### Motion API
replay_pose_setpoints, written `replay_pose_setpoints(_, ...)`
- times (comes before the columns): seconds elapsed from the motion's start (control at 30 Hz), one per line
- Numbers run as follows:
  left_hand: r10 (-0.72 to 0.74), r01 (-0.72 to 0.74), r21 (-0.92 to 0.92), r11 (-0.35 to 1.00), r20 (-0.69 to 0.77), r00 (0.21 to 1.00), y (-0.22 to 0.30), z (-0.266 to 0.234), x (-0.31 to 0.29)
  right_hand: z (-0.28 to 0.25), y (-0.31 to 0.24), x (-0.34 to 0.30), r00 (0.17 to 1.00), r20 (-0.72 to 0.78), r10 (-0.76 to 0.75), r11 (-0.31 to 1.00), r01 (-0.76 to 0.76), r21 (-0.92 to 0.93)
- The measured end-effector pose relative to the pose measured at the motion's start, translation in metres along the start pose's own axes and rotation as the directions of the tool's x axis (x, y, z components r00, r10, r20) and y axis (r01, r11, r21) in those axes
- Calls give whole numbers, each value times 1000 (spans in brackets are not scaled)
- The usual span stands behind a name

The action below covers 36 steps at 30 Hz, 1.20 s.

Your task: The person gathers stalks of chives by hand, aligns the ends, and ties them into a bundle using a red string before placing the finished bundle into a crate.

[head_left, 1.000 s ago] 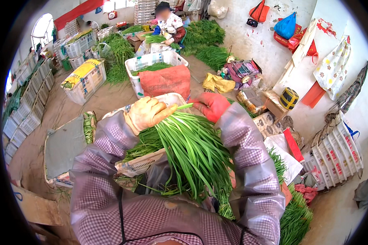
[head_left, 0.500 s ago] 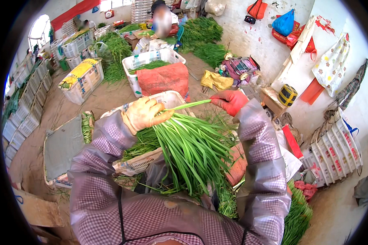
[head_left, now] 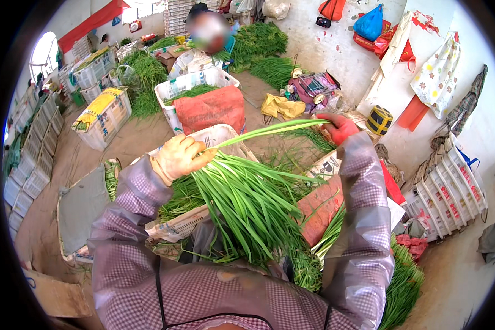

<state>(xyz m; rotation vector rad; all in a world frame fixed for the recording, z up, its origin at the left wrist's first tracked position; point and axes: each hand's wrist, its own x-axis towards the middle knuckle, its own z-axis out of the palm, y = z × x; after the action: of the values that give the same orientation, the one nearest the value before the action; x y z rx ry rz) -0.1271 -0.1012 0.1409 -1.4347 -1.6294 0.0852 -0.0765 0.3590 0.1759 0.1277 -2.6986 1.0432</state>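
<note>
My left hand [head_left: 180,157], in a cream glove, is closed round one end of a bunch of green garlic chives [head_left: 242,203]. The long leaves fan out and hang down to the right over my lap. In a red glove, my right hand [head_left: 340,127] pinches the tips of a few chive leaves, drawn out to the right from my left fist. These leaves stretch between both hands in a shallow arch. Below my left hand stands a white plastic crate [head_left: 184,224] with more chives in it. Part of that crate is hidden by the bunch.
A reddish board-like piece [head_left: 322,209] lies right of the bunch. Ahead, a red cloth [head_left: 209,109] drapes over a white crate [head_left: 168,91]. More chives [head_left: 402,280] are heaped at my right. A grey-covered crate [head_left: 82,209] sits at left; another person [head_left: 206,36] is farther back.
My right hand has moved farther right, pulling the leaves into a longer stretch between the hands. My left hand still grips the bunch. The whole view has shifted slightly.
</note>
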Motion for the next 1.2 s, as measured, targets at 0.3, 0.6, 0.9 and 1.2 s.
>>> replay_pose_setpoints(0.3,-126,120,92,988,53,991,-7,5,-15,12,-73,-94,943,-247,-221,841,313,441)
replay_pose_setpoints(0.6,-272,275,107,955,-42,961,23,38,26,270,-108,-138,885,357,-300,596,-118,794)
replay_pose_setpoints(0.9,-604,608,-97,788,70,794,111,71,53,258,-73,-64,976,-103,193,-385,172,907)
replay_pose_setpoints(1.2,-602,654,-622,430,342,722,152,43,83,210,-21,-86,989,57,136,-342,-7,940)
